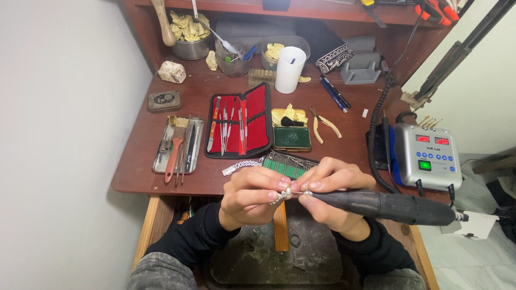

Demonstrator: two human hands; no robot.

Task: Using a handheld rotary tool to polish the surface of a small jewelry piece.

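My left hand (251, 196) pinches a small silvery metal piece (281, 196) between thumb and fingertips, held over the wooden bench pin (280, 231). My right hand (330, 190) grips a black rotary handpiece (398, 207) like a pen. Its thin bit touches the silvery piece. The handpiece's coiled cord (374, 139) runs up to a grey control box (425, 156) with red displays and a green button at the right.
On the brown wooden bench (140, 172) lie an open red tool case (239, 126), a metal tray of brushes and files (178, 145), a bur rack (287, 164), a silvery chain strip (241, 166), a green tin (291, 138), pliers (325, 126), a white cup (289, 69) and a metal bowl (189, 43). A white wall stands at left.
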